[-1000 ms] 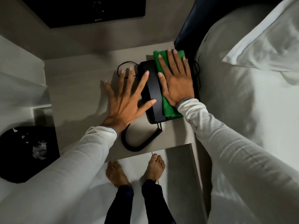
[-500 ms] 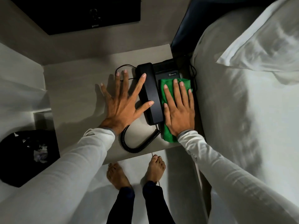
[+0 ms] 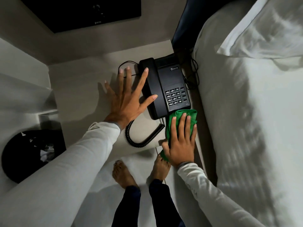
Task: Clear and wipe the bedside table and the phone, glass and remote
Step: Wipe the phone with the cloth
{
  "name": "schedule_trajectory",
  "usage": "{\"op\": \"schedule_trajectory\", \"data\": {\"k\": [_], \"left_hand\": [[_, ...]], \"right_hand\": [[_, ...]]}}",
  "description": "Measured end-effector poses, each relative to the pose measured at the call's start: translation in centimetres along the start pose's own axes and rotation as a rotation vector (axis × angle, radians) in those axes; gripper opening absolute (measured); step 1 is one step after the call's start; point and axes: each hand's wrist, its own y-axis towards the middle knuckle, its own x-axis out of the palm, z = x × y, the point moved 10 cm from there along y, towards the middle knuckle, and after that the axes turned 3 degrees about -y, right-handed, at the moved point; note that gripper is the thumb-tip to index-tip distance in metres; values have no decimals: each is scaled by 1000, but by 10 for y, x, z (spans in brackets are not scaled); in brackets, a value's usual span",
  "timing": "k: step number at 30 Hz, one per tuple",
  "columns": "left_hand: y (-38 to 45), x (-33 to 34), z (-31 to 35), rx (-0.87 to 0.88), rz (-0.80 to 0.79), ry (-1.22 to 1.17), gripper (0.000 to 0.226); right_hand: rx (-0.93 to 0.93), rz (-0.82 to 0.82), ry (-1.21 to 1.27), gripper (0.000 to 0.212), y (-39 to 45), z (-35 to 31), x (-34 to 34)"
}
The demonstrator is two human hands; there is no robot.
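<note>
A black desk phone [image 3: 170, 82] with its keypad showing sits at the right side of the pale bedside table [image 3: 78, 95]. Its handset [image 3: 150, 86] rests in the cradle and a coiled cord [image 3: 139, 141] loops off the near edge. My left hand [image 3: 127, 102] lies flat with spread fingers beside the phone, thumb and forefinger touching the handset. My right hand [image 3: 182, 141] presses flat on a folded green cloth [image 3: 180, 117] at the table's near right corner, just below the phone's front edge. No glass or remote is in view.
A white bed [image 3: 246, 128] with a pillow [image 3: 265, 28] borders the table on the right. A black bin [image 3: 31, 153] with crumpled paper stands on the floor at left. My bare feet [image 3: 139, 171] are below the table edge. A dark panel [image 3: 85, 12] hangs on the wall.
My right hand has slid the green cloth down off the phone's face toward me, uncovering the keypad. My left hand has stayed against the handset.
</note>
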Motion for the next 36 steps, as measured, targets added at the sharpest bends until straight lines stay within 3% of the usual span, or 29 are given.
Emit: {"op": "schedule_trajectory", "data": {"k": [5,8,11,13,15,16,18,20,23,28,30,34,36], "left_hand": [[-19,-11,3,-4,-18,-17,83],[-45,-26,0,42,75,-161,76],[-69,-35,-14,-21,143,-528,61],[-78,-29,-26,-138,56,-840,54],[-86,-11,-27,-252,-210,-1185,53],[-92,-2,-23,-299,-392,-1327,56],[-110,5,-23,-372,-685,-1495,60],[-121,3,-40,-431,-774,-1525,60],[-126,-10,-95,-491,-583,-1520,44],[-151,-25,-186,-648,-200,-1562,10],[-168,-22,-209,-747,-139,-1545,11],[-194,-16,-224,-861,-63,-1569,31],[-207,-9,-226,-946,-49,-1591,38]], "right_hand": [[40,-49,115,60,2,-4,-28],[247,-55,437,41,3,19,-53],[378,14,827,42,-5,30,-65],[537,-92,1357,37,-10,17,-53],[734,-338,1825,38,-18,-21,-39],[801,-481,1919,43,-21,-39,-36],[795,-741,1932,58,-22,-74,-39],[772,-924,1924,69,-19,-101,-43],[711,-1089,1963,86,-14,-142,-50],[699,-1046,2118,102,-4,-165,-38],[643,-983,1984,85,5,-167,-31],[470,-843,1542,22,30,-182,-18],[406,-747,1404,22,50,-194,-20]]}}
